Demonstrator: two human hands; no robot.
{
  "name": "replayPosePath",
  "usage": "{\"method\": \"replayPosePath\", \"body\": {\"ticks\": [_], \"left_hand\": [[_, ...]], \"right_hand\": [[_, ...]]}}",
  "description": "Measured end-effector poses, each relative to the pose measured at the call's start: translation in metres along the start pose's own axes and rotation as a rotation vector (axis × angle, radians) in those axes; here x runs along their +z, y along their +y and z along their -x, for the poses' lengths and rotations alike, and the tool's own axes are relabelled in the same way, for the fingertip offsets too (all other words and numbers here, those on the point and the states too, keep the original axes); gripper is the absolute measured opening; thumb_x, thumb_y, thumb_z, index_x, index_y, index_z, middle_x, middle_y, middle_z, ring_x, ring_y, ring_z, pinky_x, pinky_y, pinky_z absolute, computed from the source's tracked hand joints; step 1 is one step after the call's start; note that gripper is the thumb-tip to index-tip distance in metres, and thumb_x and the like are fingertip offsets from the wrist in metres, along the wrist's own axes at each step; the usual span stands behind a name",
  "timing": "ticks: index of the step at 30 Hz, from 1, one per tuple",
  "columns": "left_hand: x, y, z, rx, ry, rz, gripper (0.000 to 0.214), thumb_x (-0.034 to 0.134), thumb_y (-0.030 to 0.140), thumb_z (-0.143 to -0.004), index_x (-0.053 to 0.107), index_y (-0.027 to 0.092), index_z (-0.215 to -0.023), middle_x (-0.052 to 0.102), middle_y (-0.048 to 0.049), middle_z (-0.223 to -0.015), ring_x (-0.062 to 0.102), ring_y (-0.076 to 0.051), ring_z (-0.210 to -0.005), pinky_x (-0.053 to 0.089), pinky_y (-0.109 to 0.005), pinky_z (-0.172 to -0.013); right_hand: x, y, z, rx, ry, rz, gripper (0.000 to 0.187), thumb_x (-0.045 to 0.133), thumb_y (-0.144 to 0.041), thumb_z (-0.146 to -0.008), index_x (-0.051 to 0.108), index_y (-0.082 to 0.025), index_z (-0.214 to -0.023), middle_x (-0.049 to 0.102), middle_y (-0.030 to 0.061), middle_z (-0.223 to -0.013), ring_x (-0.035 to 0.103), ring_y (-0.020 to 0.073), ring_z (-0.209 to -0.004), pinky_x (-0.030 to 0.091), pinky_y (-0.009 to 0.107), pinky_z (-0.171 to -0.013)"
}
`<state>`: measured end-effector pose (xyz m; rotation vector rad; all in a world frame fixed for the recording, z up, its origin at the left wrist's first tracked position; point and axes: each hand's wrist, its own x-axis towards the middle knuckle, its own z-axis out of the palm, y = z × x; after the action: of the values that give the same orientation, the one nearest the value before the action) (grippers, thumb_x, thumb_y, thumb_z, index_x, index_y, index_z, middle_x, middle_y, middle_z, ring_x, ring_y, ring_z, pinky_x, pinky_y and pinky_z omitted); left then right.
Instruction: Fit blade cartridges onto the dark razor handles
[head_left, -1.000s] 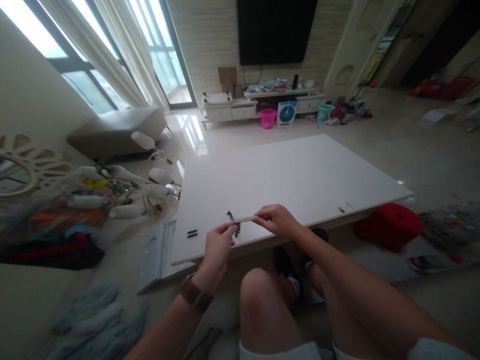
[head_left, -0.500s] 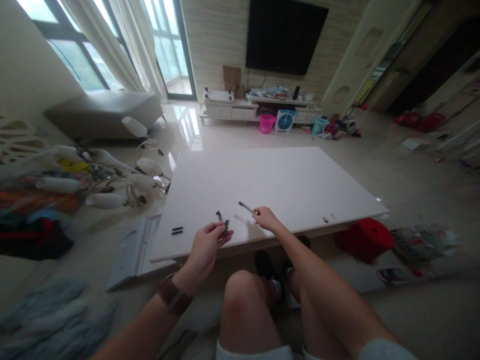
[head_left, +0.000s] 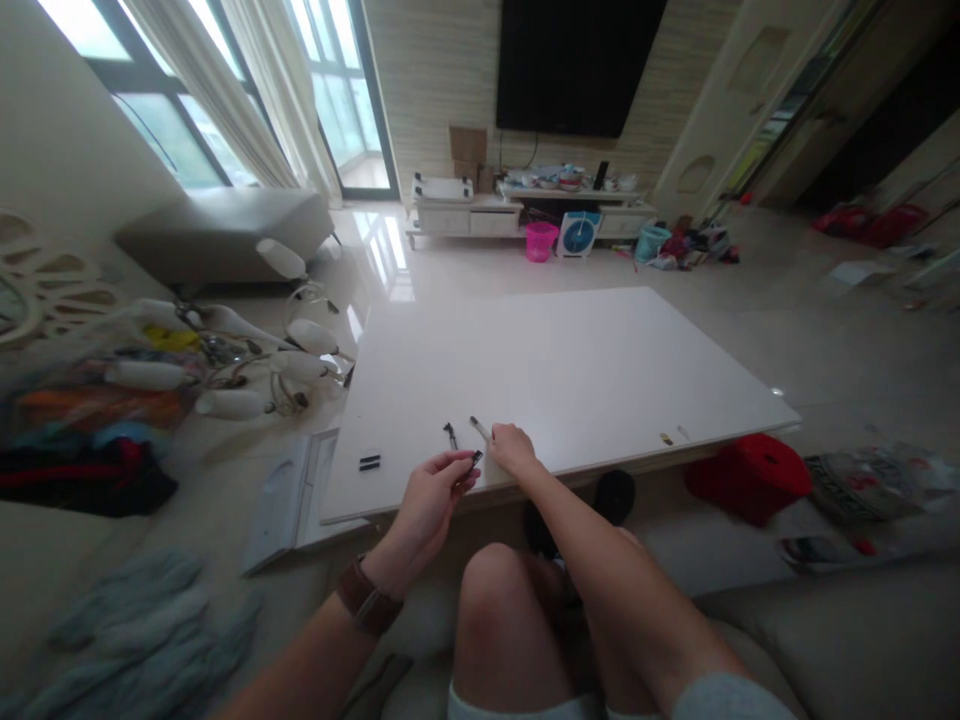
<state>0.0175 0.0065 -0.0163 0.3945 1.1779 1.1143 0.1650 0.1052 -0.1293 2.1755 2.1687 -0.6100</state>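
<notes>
Over the near edge of the white table [head_left: 555, 350], my left hand [head_left: 427, 495] pinches a small black piece [head_left: 476, 460] between thumb and fingers. My right hand [head_left: 512, 450], just beside it, is closed around a slim grey, pen-like stick [head_left: 480, 429] whose dark end points to the upper left. Its exact kind is too small to make out. A small, thin black item [head_left: 450, 435] lies on the tabletop beyond my left hand. Farther left rest two short black bars [head_left: 370, 463], side by side.
A small yellow-and-black bit [head_left: 666, 439] lies near the table's right front edge. A red stool [head_left: 750, 480] stands beside that corner. To the left, a lamp with white shades [head_left: 232, 404] sits on the floor near a grey-white panel [head_left: 281, 505].
My right hand has drawn closer to my left hand, bringing the stick's gripped end near the black piece. The camera view has shifted slightly.
</notes>
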Motion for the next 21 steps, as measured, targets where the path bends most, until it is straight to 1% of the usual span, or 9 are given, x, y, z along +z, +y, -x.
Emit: {"method": "replayPosePath", "body": {"ticks": [3,9,11,13,15,17,19,20,21], "left_hand": [[-0.001,0.000,-0.001,0.004,-0.020,0.000,0.006,0.073,0.006,-0.072,0.075,0.007,-0.077,0.072,-0.0084,-0.076,0.066,-0.011,-0.066,0.053,-0.018,-0.066],[0.000,0.002,0.002,0.012,-0.085,-0.048,0.021,0.084,0.015,-0.059,0.077,0.007,-0.077,0.074,-0.0099,-0.077,0.065,-0.012,-0.070,0.052,-0.020,-0.071],[0.001,0.004,0.005,0.018,-0.088,-0.070,0.025,0.085,0.017,-0.055,0.077,0.008,-0.077,0.074,-0.0090,-0.078,0.065,-0.012,-0.072,0.052,-0.021,-0.073],[0.002,0.006,0.007,0.040,-0.091,-0.091,0.030,0.086,0.017,-0.053,0.077,0.009,-0.081,0.073,-0.0060,-0.075,0.064,-0.011,-0.071,0.050,-0.021,-0.072],[0.002,0.008,0.007,0.083,-0.101,-0.109,0.037,0.087,0.017,-0.053,0.076,0.011,-0.087,0.072,-0.0029,-0.073,0.063,-0.010,-0.070,0.049,-0.020,-0.072],[0.002,0.011,0.006,0.139,-0.121,-0.133,0.039,0.088,0.018,-0.053,0.075,0.013,-0.089,0.072,-0.0018,-0.074,0.064,-0.010,-0.071,0.049,-0.021,-0.073],[0.002,0.014,0.005,0.203,-0.141,-0.181,0.037,0.088,0.021,-0.055,0.073,0.013,-0.088,0.073,-0.0026,-0.075,0.066,-0.012,-0.072,0.050,-0.023,-0.074],[0.001,0.015,0.004,0.237,-0.147,-0.217,0.036,0.088,0.022,-0.056,0.073,0.014,-0.088,0.074,-0.0032,-0.075,0.067,-0.013,-0.072,0.051,-0.024,-0.075],[0.001,0.016,0.003,0.272,-0.151,-0.257,0.035,0.087,0.023,-0.056,0.072,0.014,-0.087,0.074,-0.0039,-0.074,0.067,-0.014,-0.072,0.051,-0.025,-0.074]], "right_hand": [[0.002,-0.009,-0.001,-0.004,0.014,0.009,0.023,0.054,-0.018,-0.092,0.072,-0.016,-0.105,0.073,0.0164,-0.107,0.070,0.0257,-0.099,0.049,0.031,-0.080],[0.002,-0.014,-0.004,0.010,0.027,0.001,0.022,0.055,-0.021,-0.090,0.072,-0.016,-0.104,0.073,0.0172,-0.104,0.070,0.0279,-0.099,0.050,0.035,-0.082],[0.001,-0.013,-0.004,0.007,0.028,-0.023,0.021,0.056,-0.020,-0.089,0.072,-0.016,-0.102,0.073,0.0172,-0.103,0.070,0.0277,-0.098,0.050,0.035,-0.082],[-0.003,-0.011,-0.002,-0.017,0.038,-0.063,0.020,0.058,-0.020,-0.087,0.071,-0.015,-0.102,0.072,0.0173,-0.105,0.069,0.0281,-0.099,0.050,0.036,-0.082],[-0.009,-0.011,0.002,-0.067,0.067,-0.119,0.021,0.061,-0.022,-0.086,0.070,-0.016,-0.104,0.070,0.0171,-0.112,0.067,0.0283,-0.102,0.049,0.037,-0.083],[-0.016,-0.014,0.007,-0.136,0.095,-0.190,0.024,0.063,-0.024,-0.085,0.069,-0.017,-0.107,0.069,0.0143,-0.115,0.066,0.0256,-0.102,0.049,0.034,-0.083],[-0.023,-0.019,0.013,-0.221,0.099,-0.268,0.021,0.059,-0.028,-0.089,0.068,-0.018,-0.106,0.072,0.0082,-0.106,0.066,0.0192,-0.094,0.049,0.028,-0.079],[-0.025,-0.020,0.016,-0.274,0.090,-0.359,0.020,0.057,-0.030,-0.091,0.068,-0.018,-0.102,0.073,0.0055,-0.099,0.066,0.0164,-0.088,0.049,0.026,-0.076],[-0.028,-0.022,0.020,-0.327,0.075,-0.495,0.020,0.055,-0.032,-0.092,0.068,-0.018,-0.098,0.073,0.0036,-0.091,0.066,0.0143,-0.081,0.049,0.024,-0.072]]}}
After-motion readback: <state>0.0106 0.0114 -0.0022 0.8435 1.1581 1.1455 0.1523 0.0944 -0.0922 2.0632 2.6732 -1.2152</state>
